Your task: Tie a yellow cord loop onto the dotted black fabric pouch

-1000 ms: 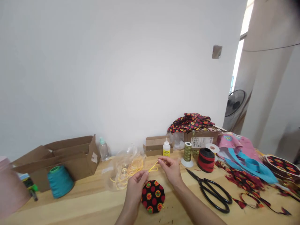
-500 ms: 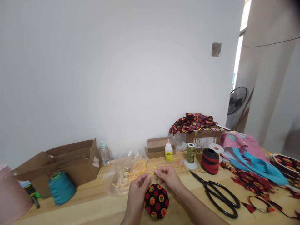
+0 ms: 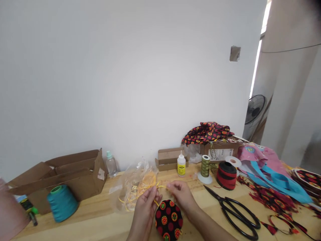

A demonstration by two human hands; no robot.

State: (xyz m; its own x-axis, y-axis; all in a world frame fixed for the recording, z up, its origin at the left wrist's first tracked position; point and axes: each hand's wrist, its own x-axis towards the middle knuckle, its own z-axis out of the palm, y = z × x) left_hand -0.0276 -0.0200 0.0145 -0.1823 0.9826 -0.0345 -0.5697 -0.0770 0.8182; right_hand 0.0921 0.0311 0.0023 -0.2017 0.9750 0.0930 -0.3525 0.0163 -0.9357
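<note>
My left hand (image 3: 146,205) and my right hand (image 3: 181,195) are close together above the wooden table (image 3: 100,217), each pinching a thin yellow cord (image 3: 160,186) that runs between them. Below and between the hands lies a round black fabric piece with red and orange circles (image 3: 169,219). The cord leads left toward a tangle of yellow cord in a clear plastic bag (image 3: 136,187).
Black scissors (image 3: 235,214), a red-black ribbon roll (image 3: 226,175), a green thread spool (image 3: 205,166) and a glue bottle (image 3: 181,165) lie to the right. A teal thread cone (image 3: 62,203) and an open cardboard box (image 3: 62,174) stand left. Fabric scraps (image 3: 271,197) cover the far right.
My hands have come closer together with the yellow cord, the right hand dropping lower. The view has shifted slightly.
</note>
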